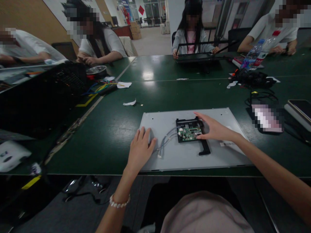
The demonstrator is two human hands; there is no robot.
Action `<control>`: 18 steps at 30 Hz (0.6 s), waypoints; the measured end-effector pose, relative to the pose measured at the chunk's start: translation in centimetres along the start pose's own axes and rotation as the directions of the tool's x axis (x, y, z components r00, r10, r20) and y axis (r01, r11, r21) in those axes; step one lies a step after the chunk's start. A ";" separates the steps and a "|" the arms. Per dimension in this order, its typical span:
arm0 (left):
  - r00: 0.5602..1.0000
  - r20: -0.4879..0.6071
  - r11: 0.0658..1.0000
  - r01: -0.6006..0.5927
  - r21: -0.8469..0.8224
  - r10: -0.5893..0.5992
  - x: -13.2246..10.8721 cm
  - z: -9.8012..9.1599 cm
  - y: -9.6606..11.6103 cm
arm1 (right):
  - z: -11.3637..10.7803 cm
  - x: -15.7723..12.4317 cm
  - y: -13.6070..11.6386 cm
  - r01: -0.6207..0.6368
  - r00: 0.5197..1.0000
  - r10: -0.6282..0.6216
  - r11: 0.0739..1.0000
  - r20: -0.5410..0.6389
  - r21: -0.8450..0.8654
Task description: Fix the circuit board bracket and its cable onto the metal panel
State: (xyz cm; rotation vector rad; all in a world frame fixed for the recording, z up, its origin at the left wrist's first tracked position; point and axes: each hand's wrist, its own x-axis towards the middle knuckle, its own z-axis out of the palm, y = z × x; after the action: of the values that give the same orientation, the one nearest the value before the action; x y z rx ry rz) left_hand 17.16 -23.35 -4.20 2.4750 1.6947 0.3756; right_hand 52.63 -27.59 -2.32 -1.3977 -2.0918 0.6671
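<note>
A flat grey panel (167, 161) lies on the green table close to its front edge. On it rests a black plastic bracket (204, 149) that carries a green circuit board (188, 134). Grey cables (167, 139) run from the board toward the left, and a small white connector (159, 156) lies loose on the panel. My left hand (141, 146) rests with fingers spread on the panel's left edge. Thumb and fingers of my right hand (213, 127) span the right side of the bracket, gripping or touching it.
A large black screen panel (43, 100) stands at the left. Paper scraps (130, 102) lie beyond the grey panel. A phone (267, 118), dark cables and plastic bottles (263, 48) are on the right. Several people sit around the table; one across holds a black frame (199, 57).
</note>
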 end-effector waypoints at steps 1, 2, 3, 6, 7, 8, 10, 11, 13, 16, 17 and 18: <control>1.000 0.009 1.000 0.002 0.000 -0.002 0.0 0.0 -0.1 | 0.0 -0.1 0.0 0.002 1.000 -0.002 1.000 -0.004 -0.003; 1.000 0.016 1.000 0.002 -0.004 -0.002 0.1 0.1 -0.3 | 0.1 -0.3 0.0 0.004 1.000 -0.004 1.000 -0.008 -0.004; 1.000 0.021 1.000 -0.002 -0.014 0.002 0.2 0.1 -0.5 | 0.1 -0.4 0.0 0.005 1.000 -0.005 1.000 -0.009 -0.002; 0.999 0.035 0.998 0.005 -0.056 -0.004 0.4 0.1 -0.8 | 0.3 -0.7 0.2 0.000 1.000 0.000 1.000 -0.007 0.005; 0.999 0.042 0.998 0.024 -0.064 -0.022 0.5 0.0 -0.7 | 0.4 -0.8 0.2 -0.003 1.000 0.003 1.000 -0.006 0.005; 0.998 0.052 0.997 0.047 -0.065 -0.044 0.5 -0.1 -0.4 | 0.4 -0.8 0.3 -0.005 1.000 0.006 1.000 -0.006 0.004; 0.995 0.074 0.996 0.070 -0.060 -0.065 0.5 -0.2 0.5 | 0.5 -0.9 0.3 -0.010 1.000 0.010 1.000 -0.001 0.002; 0.995 0.090 0.996 0.058 -0.064 -0.052 0.4 -0.3 1.0 | 0.5 -0.9 0.3 -0.011 1.000 0.011 1.000 0.002 0.002; 0.990 0.137 0.996 -0.004 -0.089 0.016 0.5 -0.3 2.0 | 0.6 -0.9 0.3 -0.006 1.000 0.006 1.000 0.002 0.000; 0.970 0.204 0.985 -0.107 -0.132 0.133 0.6 -0.4 2.7 | 0.8 -1.0 0.2 0.005 1.000 -0.005 1.000 -0.009 -0.005; 0.964 0.213 0.982 -0.133 -0.136 0.160 0.7 -0.5 2.6 | 0.8 -1.0 0.1 0.006 1.000 -0.006 1.000 -0.010 -0.006; 0.960 0.215 0.979 -0.155 -0.135 0.182 0.7 -0.6 2.6 | 0.9 -1.0 0.1 0.006 1.000 -0.006 1.000 -0.008 -0.007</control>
State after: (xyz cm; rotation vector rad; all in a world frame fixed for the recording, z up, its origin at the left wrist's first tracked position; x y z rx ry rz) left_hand 19.54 -23.67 -2.91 2.4745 1.3414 0.1918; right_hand 52.42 -28.63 -3.19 -1.3948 -2.0938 0.6509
